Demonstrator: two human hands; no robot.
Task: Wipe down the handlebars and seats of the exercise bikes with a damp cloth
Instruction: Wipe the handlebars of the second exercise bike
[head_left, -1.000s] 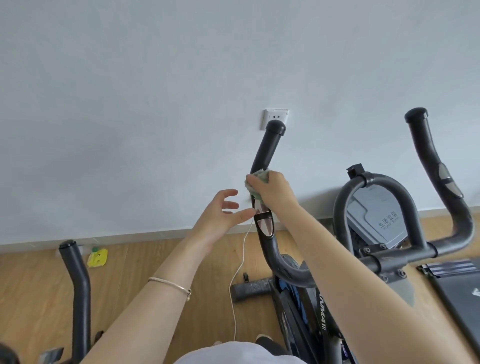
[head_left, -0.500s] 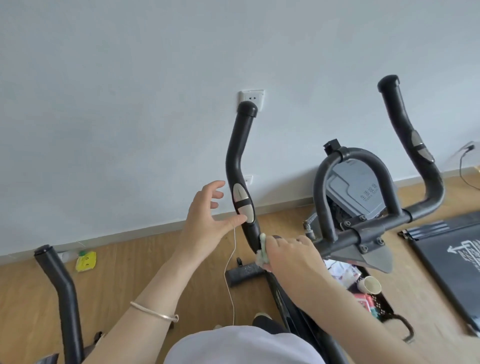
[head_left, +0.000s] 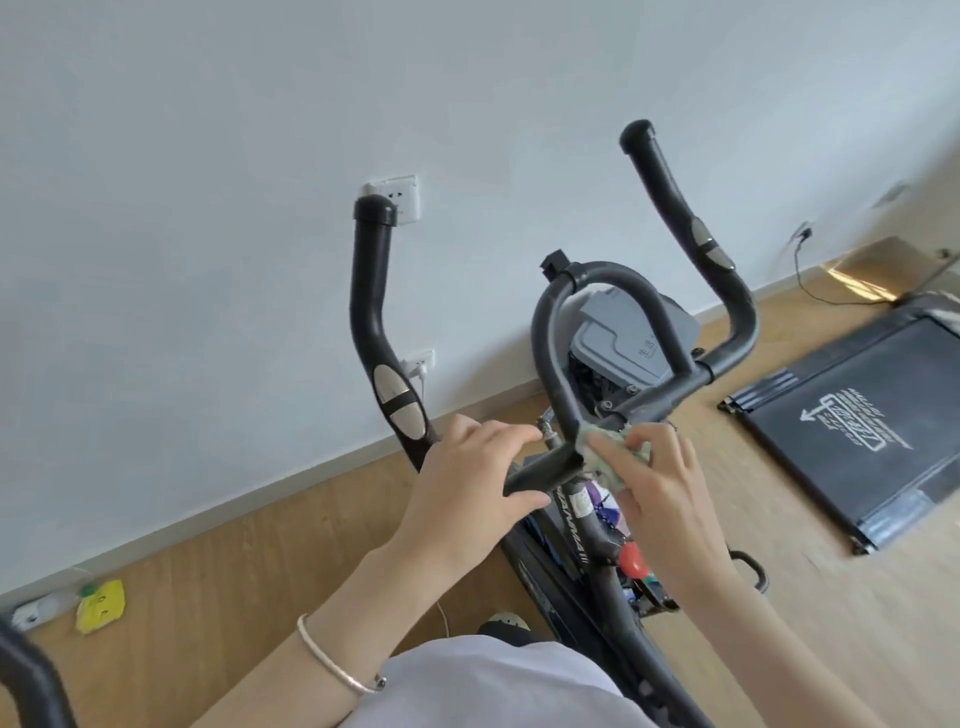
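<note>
A black exercise bike stands in front of me with its left handlebar (head_left: 370, 312) rising toward the wall and its right handlebar (head_left: 675, 208) rising further right. My left hand (head_left: 467, 493) grips the lower crossbar (head_left: 540, 470) of the left handlebar. My right hand (head_left: 660, 493) holds a small greenish cloth (head_left: 597, 441) pressed against the bar where the centre loop (head_left: 597, 280) joins it. The grey console (head_left: 634, 343) sits behind the loop. The seat is out of sight.
A black treadmill (head_left: 857, 441) lies on the wooden floor to the right. Another bike's handlebar (head_left: 26, 686) shows at the bottom left. A yellow item (head_left: 101, 605) lies by the baseboard. Wall sockets (head_left: 397, 195) and a white cable (head_left: 444, 618) are near the bike.
My right hand slid the cloth down the left handlebar and along to the centre junction. My left hand moved from beside the bar to gripping its lower crossbar. The view shifted right.
</note>
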